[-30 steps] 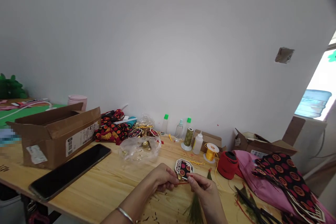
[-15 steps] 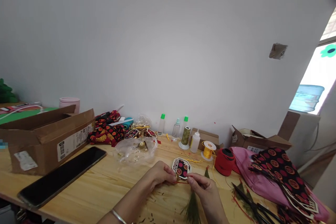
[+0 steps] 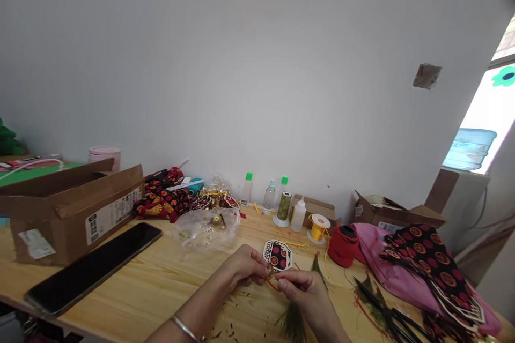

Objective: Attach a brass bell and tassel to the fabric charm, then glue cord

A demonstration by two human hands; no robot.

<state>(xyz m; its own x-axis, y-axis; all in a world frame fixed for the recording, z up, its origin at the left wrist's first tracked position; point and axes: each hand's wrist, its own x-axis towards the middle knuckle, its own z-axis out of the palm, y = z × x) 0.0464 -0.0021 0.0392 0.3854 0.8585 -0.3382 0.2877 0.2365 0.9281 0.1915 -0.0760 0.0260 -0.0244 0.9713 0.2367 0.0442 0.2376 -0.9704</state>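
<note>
My left hand (image 3: pixel 246 267), a silver bangle on its wrist, pinches a small gold-coloured piece (image 3: pixel 271 269), perhaps a bell, partly covered by the fingers. Thumb and forefinger of my right hand (image 3: pixel 303 288) are closed on a thin red cord (image 3: pixel 272 283), which runs between both hands. Just beyond the fingertips lies a pendant (image 3: pixel 278 255) with a pale cut-out border and black-and-red patterned cloth. A green tassel (image 3: pixel 293 324) lies beneath my right hand, which hides part of it.
Black scissors (image 3: pixel 384 305) lie at right beside pink cloth (image 3: pixel 366 236) and a red thread cone (image 3: pixel 343 246). Behind stand a yellow cord spool (image 3: pixel 317 230) and a squeeze bottle (image 3: pixel 298 216). At left are a plastic bag (image 3: pixel 207 228), a phone (image 3: pixel 96 268) and a cardboard box (image 3: pixel 72 225).
My right hand has moved slightly left and down, nearer my left hand. The red cord, earlier nearly straight, now slants, and the gold piece shows more clearly.
</note>
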